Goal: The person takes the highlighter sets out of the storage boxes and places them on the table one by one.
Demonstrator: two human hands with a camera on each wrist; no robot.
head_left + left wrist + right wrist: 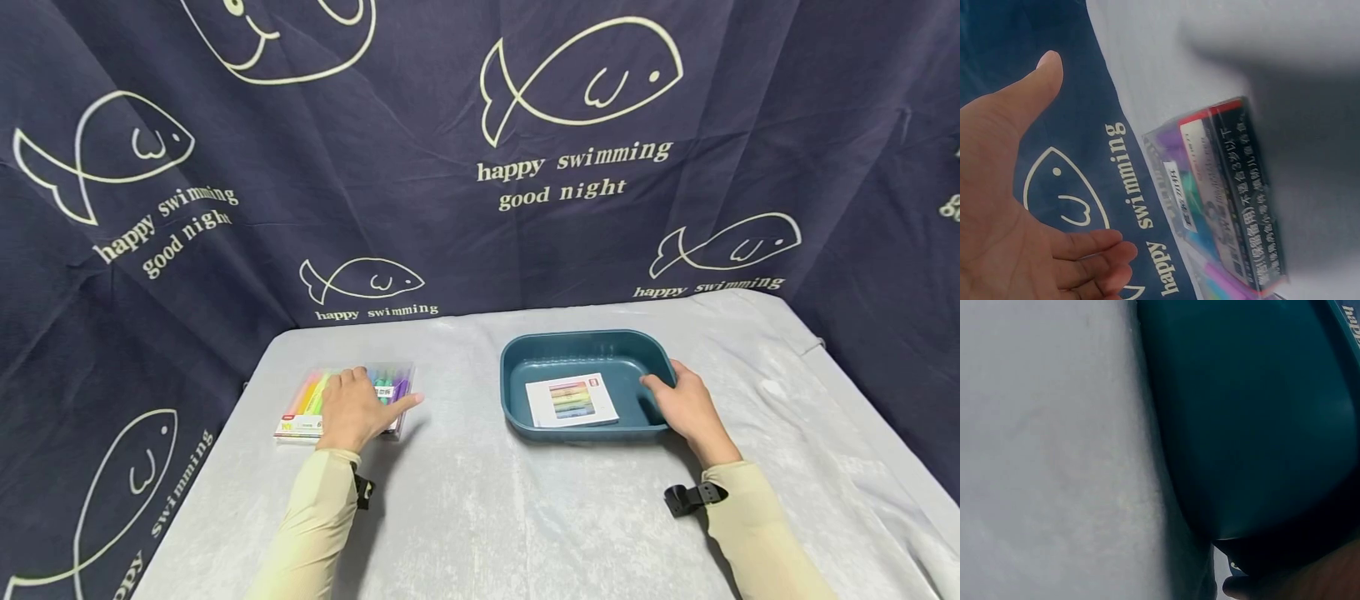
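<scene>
A clear flat pack of colourful markers point(302, 402) lies at the left of the table. Over it is my left hand point(351, 414), thumb stretched out to the right. In the left wrist view that hand's fingers point(1088, 265) are loosely extended with nothing between them, and the pack's dark printed edge shows beside them. To the right stands a teal rectangular basin point(585, 435) with rounded corners. My right hand point(692, 414) grips its right wall, thumb over the rim and the other fingers hidden outside. A white card or booklet point(542, 407) with a rainbow-striped picture lies inside the basin.
A light grey cloth point(465, 500) covers the table, wrinkled along the right side. Behind and to the left hangs a navy curtain point(420, 192) with fish drawings and lettering. Each wrist wears a black strap point(696, 497).
</scene>
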